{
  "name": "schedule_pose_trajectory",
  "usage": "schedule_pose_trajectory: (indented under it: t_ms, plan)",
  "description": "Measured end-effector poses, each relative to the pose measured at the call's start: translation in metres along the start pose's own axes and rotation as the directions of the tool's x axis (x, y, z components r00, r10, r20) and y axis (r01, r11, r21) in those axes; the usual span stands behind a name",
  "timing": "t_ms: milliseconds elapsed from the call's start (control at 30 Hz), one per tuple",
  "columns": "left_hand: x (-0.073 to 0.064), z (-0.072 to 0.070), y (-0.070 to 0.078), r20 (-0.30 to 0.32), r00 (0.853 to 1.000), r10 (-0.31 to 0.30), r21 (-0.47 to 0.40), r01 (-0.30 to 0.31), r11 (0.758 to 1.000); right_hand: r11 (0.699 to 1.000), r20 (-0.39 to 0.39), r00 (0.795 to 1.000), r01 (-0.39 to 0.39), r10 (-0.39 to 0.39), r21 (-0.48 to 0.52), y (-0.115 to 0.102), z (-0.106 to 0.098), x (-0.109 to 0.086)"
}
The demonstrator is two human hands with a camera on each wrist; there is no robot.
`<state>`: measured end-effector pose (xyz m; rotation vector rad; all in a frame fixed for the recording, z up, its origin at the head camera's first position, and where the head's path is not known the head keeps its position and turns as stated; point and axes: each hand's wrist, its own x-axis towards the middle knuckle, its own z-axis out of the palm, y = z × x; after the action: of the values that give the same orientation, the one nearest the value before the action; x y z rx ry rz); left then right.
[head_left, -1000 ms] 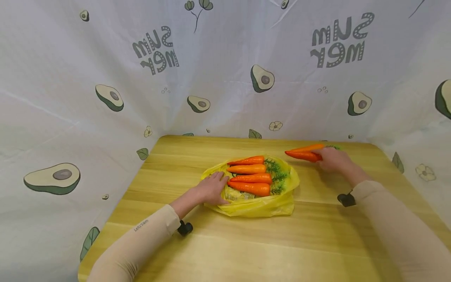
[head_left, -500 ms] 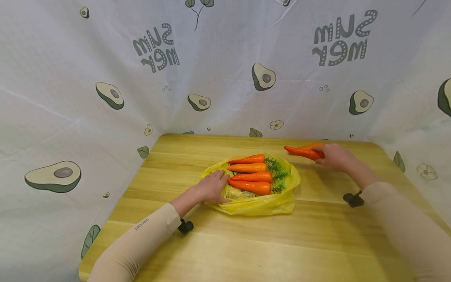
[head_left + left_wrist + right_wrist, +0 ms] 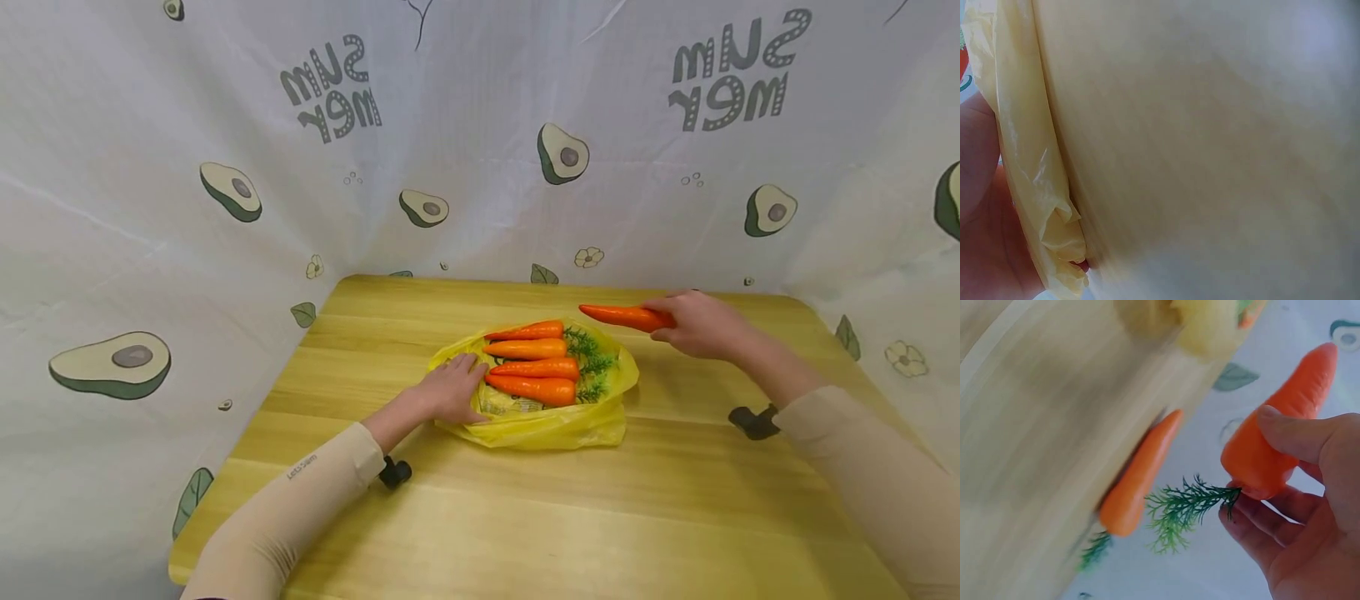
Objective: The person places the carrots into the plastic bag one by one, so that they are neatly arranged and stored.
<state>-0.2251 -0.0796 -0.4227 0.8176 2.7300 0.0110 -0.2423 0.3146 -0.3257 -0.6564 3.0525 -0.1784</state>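
A yellow plastic bag (image 3: 570, 433) lies on the table with its mouth spread wide. Several orange carrots (image 3: 534, 368) with green tops rest in it side by side. At the bag's left rim, my left hand (image 3: 450, 392) holds the plastic, which covers part of the palm in the left wrist view. My right hand (image 3: 693, 323) grips another carrot (image 3: 1285, 419) by its thick end, lifted off the table to the right of the bag, its tip pointing left. One more carrot (image 3: 1141, 478) lies on the table below that hand; in the head view it is hidden.
The wooden table (image 3: 420, 533) has its far edge close to a white curtain (image 3: 480, 100) printed with avocados. A small black device (image 3: 753, 422) is worn at the right wrist, and another black device (image 3: 395, 473) at the left.
My right hand has raised its carrot and shifted it slightly left, away from the carrot beneath. My left hand stays at the bag's rim. The head view has tilted down a little.
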Motion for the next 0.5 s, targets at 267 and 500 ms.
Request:
schedule_pose_trajectory:
  t_ms: [267,500]
  plan:
    - [0.000,-0.001,0.000,0.007,1.000,-0.006,-0.011,0.006,1.000,0.998,-0.015,0.998,0.055,-0.055,-0.017,-0.036,-0.006,0.000]
    - [0.001,-0.001,0.000,-0.001,1.000,-0.004,-0.005,0.004,1.000,0.996,-0.011,0.996,0.090,-0.090,-0.019,-0.062,-0.005,0.000]
